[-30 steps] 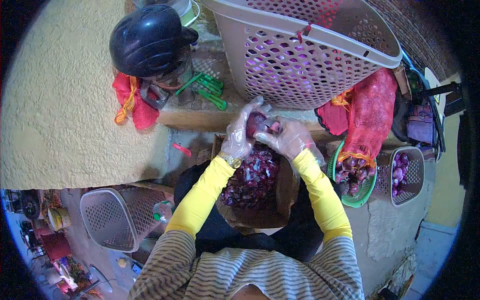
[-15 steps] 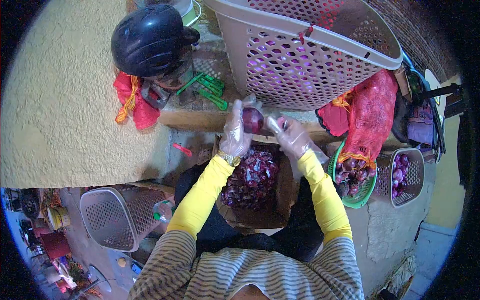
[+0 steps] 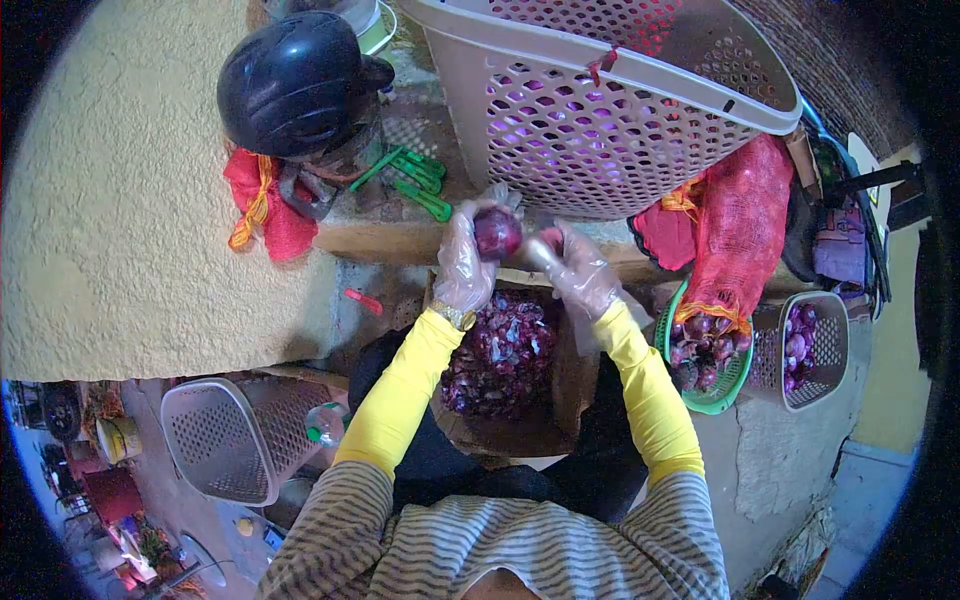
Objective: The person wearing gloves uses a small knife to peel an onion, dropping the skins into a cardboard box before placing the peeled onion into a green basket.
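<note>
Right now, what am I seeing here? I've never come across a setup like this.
There's no robot: these are a person's own hands, in clear plastic gloves. The one view comes from a camera worn on their head, looking forward and down. The left hand holds a red onion. The right hand is beside it; blur hides whether it grips anything. Below is a cardboard box of purple, papery scraps. A tall plastic basket stands ahead, with a red net sack to the right.

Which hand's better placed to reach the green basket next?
Probably the right hand: it is nearer the green basket, while the left hand holds an onion. Blur hides whether the right holds anything.
</note>
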### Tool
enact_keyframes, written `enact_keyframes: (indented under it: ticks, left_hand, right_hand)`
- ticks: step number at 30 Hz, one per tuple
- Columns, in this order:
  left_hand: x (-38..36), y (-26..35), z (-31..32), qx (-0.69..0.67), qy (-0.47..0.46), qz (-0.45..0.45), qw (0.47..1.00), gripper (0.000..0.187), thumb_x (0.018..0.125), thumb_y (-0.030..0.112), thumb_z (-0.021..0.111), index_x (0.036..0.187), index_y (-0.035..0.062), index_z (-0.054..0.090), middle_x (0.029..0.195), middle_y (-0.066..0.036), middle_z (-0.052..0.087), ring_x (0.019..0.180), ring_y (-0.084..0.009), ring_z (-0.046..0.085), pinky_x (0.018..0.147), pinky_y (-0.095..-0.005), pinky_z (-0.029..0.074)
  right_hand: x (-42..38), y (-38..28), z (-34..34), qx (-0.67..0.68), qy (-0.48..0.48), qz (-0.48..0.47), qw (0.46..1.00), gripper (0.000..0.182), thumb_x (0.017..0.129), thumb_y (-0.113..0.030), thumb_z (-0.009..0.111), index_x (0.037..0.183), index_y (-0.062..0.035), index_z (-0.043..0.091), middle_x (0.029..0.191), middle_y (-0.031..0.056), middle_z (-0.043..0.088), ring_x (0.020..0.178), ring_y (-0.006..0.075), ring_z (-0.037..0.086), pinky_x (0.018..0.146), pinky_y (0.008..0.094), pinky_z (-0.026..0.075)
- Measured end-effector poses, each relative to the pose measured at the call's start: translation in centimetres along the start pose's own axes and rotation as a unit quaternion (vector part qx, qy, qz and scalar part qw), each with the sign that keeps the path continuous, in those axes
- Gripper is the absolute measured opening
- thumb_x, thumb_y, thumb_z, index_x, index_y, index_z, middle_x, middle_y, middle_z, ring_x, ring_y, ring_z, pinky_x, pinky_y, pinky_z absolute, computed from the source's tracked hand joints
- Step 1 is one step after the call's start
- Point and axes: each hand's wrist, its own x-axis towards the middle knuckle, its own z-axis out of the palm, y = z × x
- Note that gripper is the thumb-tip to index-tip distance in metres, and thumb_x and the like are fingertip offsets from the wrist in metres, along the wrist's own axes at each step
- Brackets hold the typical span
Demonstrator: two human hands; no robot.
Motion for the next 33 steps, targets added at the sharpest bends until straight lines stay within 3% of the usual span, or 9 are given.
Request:
enact_keyframes:
  ticks: [2, 3, 5, 7, 9, 19, 26, 31, 33]
  left_hand:
    - [-0.4, 0.6, 0.7, -0.002, 0.014, -0.021, 1.000, 0.045, 0.108, 0.040, 0.040, 0.125, 0.0032, 0.058, 0.132, -0.018, 0.062, 0.122, -0.0298, 0.061, 0.106, -0.0444, 0.049]
    - [-0.6, 0.8, 1.2, 0.027, 0.029, -0.015, 0.999, 0.047, 0.108, 0.042, 0.038, 0.125, 0.0029, 0.058, 0.132, -0.018, 0.062, 0.123, -0.0292, 0.061, 0.107, -0.0439, 0.048]
    - [-0.7, 0.8, 1.5, 0.057, 0.042, -0.009, 0.997, 0.049, 0.109, 0.043, 0.037, 0.125, 0.0027, 0.058, 0.133, -0.018, 0.062, 0.123, -0.0286, 0.061, 0.107, -0.0435, 0.048]
    - [-0.8, 0.5, 1.5, 0.064, -0.002, 0.039, 0.997, 0.050, 0.109, 0.044, 0.035, 0.126, 0.0024, 0.058, 0.132, -0.016, 0.062, 0.124, -0.0281, 0.060, 0.107, -0.0417, 0.047]
    - [-0.3, -0.2, 0.8, 0.086, 0.011, 0.040, 0.995, 0.050, 0.109, 0.044, 0.034, 0.124, 0.0024, 0.058, 0.131, -0.016, 0.063, 0.124, -0.0277, 0.060, 0.108, -0.0415, 0.046]
    - [-0.9, 0.7, 1.6, 0.121, 0.031, 0.037, 0.992, 0.052, 0.109, 0.046, 0.032, 0.115, 0.0021, 0.059, 0.122, -0.016, 0.066, 0.123, -0.0258, 0.060, 0.110, -0.0400, 0.042]
    - [-1.0, 0.8, 1.3, 0.159, 0.017, 0.049, 0.986, 0.052, 0.109, 0.045, 0.033, 0.119, 0.0010, 0.059, 0.125, -0.018, 0.065, 0.123, -0.0264, 0.060, 0.109, -0.0397, 0.043]
    - [-0.8, 0.5, 1.3, 0.111, 0.042, 0.016, 0.993, 0.054, 0.109, 0.046, 0.034, 0.125, 0.0005, 0.058, 0.128, -0.016, 0.065, 0.122, -0.0240, 0.060, 0.108, -0.0395, 0.044]
    - [-0.8, 0.6, 1.2, 0.108, 0.039, 0.006, 0.993, 0.054, 0.109, 0.046, 0.034, 0.125, 0.0006, 0.059, 0.128, -0.015, 0.065, 0.121, -0.0237, 0.061, 0.108, -0.0394, 0.045]
  right_hand:
    - [-0.5, -1.8, 0.1, -0.289, 0.066, -0.109, 0.949, 0.060, 0.081, -0.052, 0.081, 0.108, -0.0021, 0.062, 0.089, 0.0130, 0.069, 0.083, 0.0284, 0.068, 0.077, 0.0413, 0.054]
    - [-0.6, -2.6, 0.3, -0.309, 0.074, -0.077, 0.945, 0.069, 0.066, -0.057, 0.088, 0.101, -0.0031, 0.063, 0.092, 0.0193, 0.069, 0.087, 0.0352, 0.069, 0.077, 0.0433, 0.054]
    - [-0.9, -2.8, 0.4, -0.330, 0.085, -0.093, 0.936, 0.068, 0.067, -0.059, 0.087, 0.099, -0.0033, 0.063, 0.092, 0.0189, 0.069, 0.088, 0.0363, 0.069, 0.077, 0.0442, 0.054]
    - [-1.1, -3.0, 0.5, -0.351, 0.094, -0.109, 0.925, 0.067, 0.069, -0.060, 0.085, 0.098, -0.0036, 0.063, 0.092, 0.0184, 0.069, 0.088, 0.0374, 0.069, 0.076, 0.0451, 0.054]
    - [-1.2, -3.3, 0.7, -0.406, 0.093, -0.104, 0.903, 0.067, 0.070, -0.063, 0.081, 0.098, -0.0048, 0.064, 0.091, 0.0175, 0.069, 0.087, 0.0377, 0.069, 0.075, 0.0459, 0.054]
    - [-1.1, -3.3, 1.4, -0.427, 0.113, -0.155, 0.883, 0.062, 0.074, -0.065, 0.077, 0.096, -0.0073, 0.069, 0.088, 0.0151, 0.071, 0.082, 0.0359, 0.070, 0.073, 0.0451, 0.055]
    - [-1.0, -3.2, 1.4, -0.454, 0.110, -0.159, 0.870, 0.064, 0.074, -0.066, 0.076, 0.098, -0.0070, 0.069, 0.090, 0.0162, 0.071, 0.083, 0.0356, 0.071, 0.072, 0.0452, 0.056]
    - [-1.2, -3.6, 1.3, -0.477, 0.089, -0.145, 0.862, 0.064, 0.076, -0.065, 0.074, 0.102, -0.0068, 0.070, 0.093, 0.0176, 0.071, 0.085, 0.0359, 0.070, 0.073, 0.0460, 0.056]
    - [-1.4, -3.8, 1.2, -0.462, 0.100, -0.186, 0.861, 0.064, 0.078, -0.064, 0.073, 0.106, -0.0070, 0.070, 0.094, 0.0181, 0.070, 0.087, 0.0359, 0.070, 0.075, 0.0468, 0.056]
